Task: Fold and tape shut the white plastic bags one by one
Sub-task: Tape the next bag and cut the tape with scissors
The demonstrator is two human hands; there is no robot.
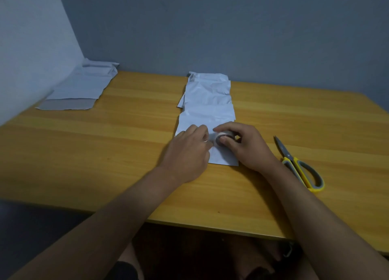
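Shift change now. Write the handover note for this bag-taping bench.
Right hand grips the tape roll on the near end of the folded white bag at table centre.
Left hand pinches at the roll, fingers curled; the tape end is hidden.
Scissors lie untouched to the right.
More bags are piled far left.
Done: bag folded. Left: tape it, cut, then the pile.

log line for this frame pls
stage: taping | right hand: grips tape roll on white bag | left hand: at roll, grip unclear | scissors: idle, right
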